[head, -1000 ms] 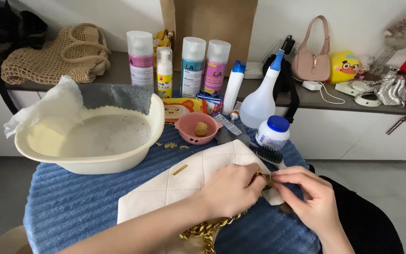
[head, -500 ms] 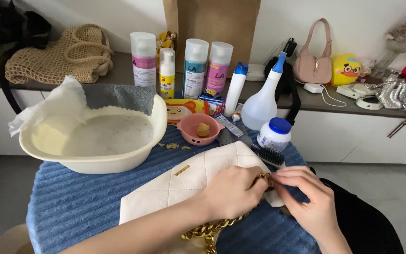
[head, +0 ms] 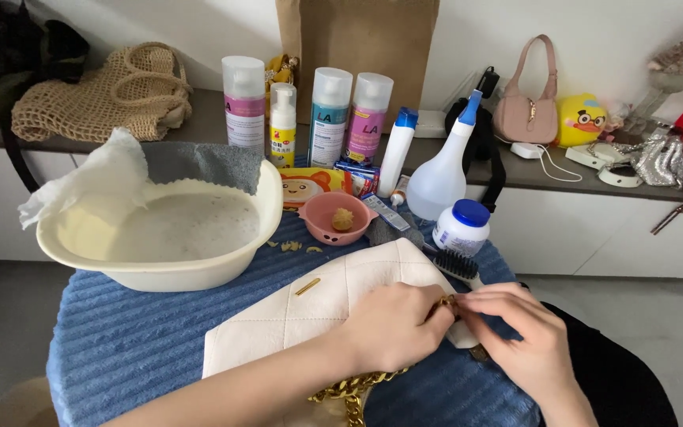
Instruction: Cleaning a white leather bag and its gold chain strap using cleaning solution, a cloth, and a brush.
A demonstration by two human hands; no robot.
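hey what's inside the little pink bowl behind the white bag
The pink bowl holds one small yellowish lump, sitting near its middle. The rest of the inside looks bare; the part behind its near rim is hidden.

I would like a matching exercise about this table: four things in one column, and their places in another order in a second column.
Things:
1. white quilted bag
2. cream basin
3. pink bowl
4. black brush

Places:
A. beside the white jar with blue lid
B. under both hands, left hand and right hand
C. left part of the blue mat, with a white cloth over its rim
D. in front of the row of bottles, something small and yellowish inside

Pairs: 1-B, 2-C, 3-D, 4-A
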